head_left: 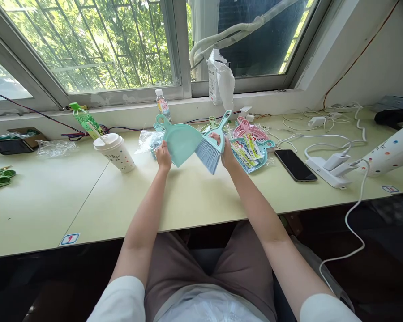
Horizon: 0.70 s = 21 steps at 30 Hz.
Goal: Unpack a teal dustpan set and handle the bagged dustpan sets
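Left hand (163,157) grips the teal dustpan (179,139) by its lower edge. Right hand (225,152) is closed around the handle of the teal brush (211,151). Both items are held above the table (195,197), bristles touching the dustpan.

Teal dustpan (180,139), brush (212,147) bristles seemingly grey-blue.
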Each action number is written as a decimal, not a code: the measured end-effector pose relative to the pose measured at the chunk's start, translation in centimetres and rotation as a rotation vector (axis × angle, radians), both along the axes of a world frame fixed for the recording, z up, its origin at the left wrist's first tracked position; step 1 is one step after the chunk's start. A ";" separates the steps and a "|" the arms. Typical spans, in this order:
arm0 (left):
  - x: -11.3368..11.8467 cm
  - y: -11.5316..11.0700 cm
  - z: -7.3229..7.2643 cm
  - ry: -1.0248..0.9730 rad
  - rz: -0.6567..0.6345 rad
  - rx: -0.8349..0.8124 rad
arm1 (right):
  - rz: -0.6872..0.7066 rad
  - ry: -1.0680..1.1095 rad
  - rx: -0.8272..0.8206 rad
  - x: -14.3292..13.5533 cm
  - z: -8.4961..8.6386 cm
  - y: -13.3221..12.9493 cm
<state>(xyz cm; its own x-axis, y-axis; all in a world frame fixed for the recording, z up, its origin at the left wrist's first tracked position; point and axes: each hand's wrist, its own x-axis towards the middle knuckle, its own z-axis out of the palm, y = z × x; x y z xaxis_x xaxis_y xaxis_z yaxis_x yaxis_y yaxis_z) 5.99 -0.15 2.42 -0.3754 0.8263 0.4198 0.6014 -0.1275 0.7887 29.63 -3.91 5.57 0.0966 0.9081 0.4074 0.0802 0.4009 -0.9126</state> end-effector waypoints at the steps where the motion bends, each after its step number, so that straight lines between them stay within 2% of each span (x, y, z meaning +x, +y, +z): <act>1: -0.5 0.2 0.1 0.023 -0.043 -0.035 | -0.034 -0.028 0.001 0.4 0.3 -0.1; 5: -0.3 -0.3 0.3 0.226 -0.336 -0.315 | -0.313 -0.256 -0.041 1.1 1.1 -0.8; 8: 0.8 -1.3 0.4 0.384 -0.459 -0.479 | -0.419 -0.512 -0.086 0.7 1.4 -1.6; 10: 1.1 -1.9 0.6 0.461 -0.485 -0.523 | -0.426 -0.613 -0.071 0.3 1.7 -2.1; 13: 0.5 -2.0 0.9 0.563 -0.466 -0.563 | -0.421 -0.648 -0.005 -0.2 2.4 -2.9; 16: -0.6 -1.4 0.8 0.663 -0.412 -0.539 | -0.506 -0.689 0.032 -0.3 2.9 -3.3; 19: -1.3 -0.9 0.3 0.704 -0.403 -0.510 | -0.607 -0.837 -0.017 -0.2 2.6 -3.2; 21: -1.4 -0.8 0.1 0.714 -0.399 -0.512 | -0.581 -0.954 -0.104 -0.2 2.1 -3.0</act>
<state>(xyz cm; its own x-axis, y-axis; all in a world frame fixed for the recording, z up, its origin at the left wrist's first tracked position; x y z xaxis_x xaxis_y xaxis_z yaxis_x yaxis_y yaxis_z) 4.59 -0.97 2.50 0.1768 0.9842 -0.0065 0.9478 -0.1685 0.2708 29.39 -6.87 7.65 0.2056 0.8610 0.4653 0.9144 0.0005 -0.4049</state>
